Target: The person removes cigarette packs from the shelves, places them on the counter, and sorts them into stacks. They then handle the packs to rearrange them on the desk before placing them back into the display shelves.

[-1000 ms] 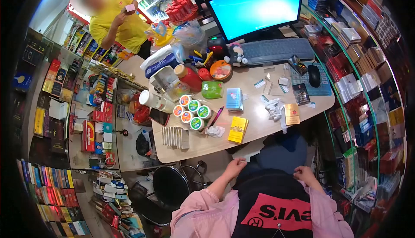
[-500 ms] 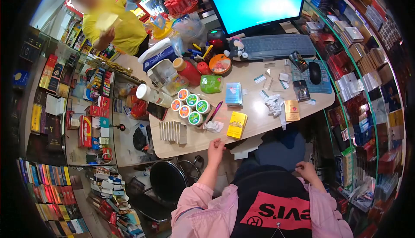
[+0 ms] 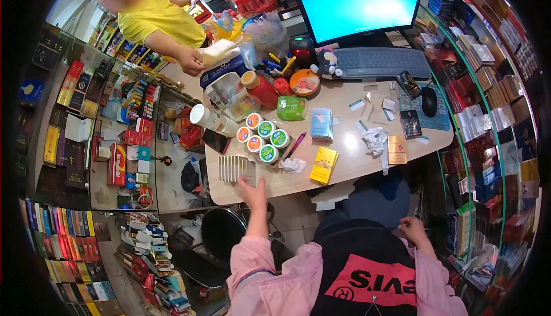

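My left hand (image 3: 252, 194) is at the desk's near left edge, its fingers apart and nothing visible in them. Just beyond its fingertips stands a row of several slim pale boxes (image 3: 232, 168), packed side by side. Behind them sit several round tubs (image 3: 268, 153) with green or orange lids. A pink pen (image 3: 294, 145), crumpled tissue (image 3: 293, 165) and a yellow pack (image 3: 324, 165) lie to the right. Low by my right side, my right hand (image 3: 414, 231) has its fingers curled in, with nothing seen in them; it touches nothing on the desk.
Across the desk (image 3: 350, 161) stand a monitor (image 3: 359, 6), a keyboard (image 3: 381, 62), a blue pack (image 3: 321, 123) and a gold pack (image 3: 396, 149). A person in a yellow shirt (image 3: 155, 14) reaches over at the far left. A black stool (image 3: 222, 233) is below my left arm.
My left hand has moved left along the desk edge to the slim boxes, and its fingers have opened. The person in yellow has lowered a pale item toward the desk. My right hand stays put.
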`<state>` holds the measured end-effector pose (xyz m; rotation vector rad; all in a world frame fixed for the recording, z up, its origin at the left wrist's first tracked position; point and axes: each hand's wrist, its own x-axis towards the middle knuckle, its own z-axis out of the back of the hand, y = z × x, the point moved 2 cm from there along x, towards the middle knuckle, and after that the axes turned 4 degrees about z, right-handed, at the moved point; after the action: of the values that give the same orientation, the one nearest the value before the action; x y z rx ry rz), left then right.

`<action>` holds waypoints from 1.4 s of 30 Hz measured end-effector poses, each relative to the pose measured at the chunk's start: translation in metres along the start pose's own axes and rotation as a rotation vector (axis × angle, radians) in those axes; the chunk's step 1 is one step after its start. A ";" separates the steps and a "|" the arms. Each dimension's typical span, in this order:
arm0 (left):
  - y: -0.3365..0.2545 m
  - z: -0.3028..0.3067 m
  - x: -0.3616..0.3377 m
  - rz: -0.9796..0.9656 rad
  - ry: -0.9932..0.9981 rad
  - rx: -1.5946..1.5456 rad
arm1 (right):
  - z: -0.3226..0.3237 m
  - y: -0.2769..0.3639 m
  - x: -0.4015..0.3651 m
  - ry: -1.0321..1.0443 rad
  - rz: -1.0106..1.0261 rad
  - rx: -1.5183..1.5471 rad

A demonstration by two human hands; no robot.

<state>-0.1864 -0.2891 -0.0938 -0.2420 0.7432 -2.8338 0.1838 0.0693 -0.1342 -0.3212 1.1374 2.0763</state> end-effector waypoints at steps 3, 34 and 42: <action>0.008 0.019 0.044 -0.082 -0.014 0.384 | 0.004 -0.002 0.002 -0.036 0.075 -0.044; -0.008 0.021 0.073 0.023 0.262 0.378 | 0.013 0.014 0.018 -0.014 -0.037 -0.041; -0.003 0.038 0.065 0.036 0.313 0.309 | 0.014 0.006 0.022 -0.002 -0.067 -0.044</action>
<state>-0.2419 -0.3190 -0.0529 0.2641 0.3441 -2.9312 0.1661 0.0894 -0.1340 -0.3729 1.0666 2.0451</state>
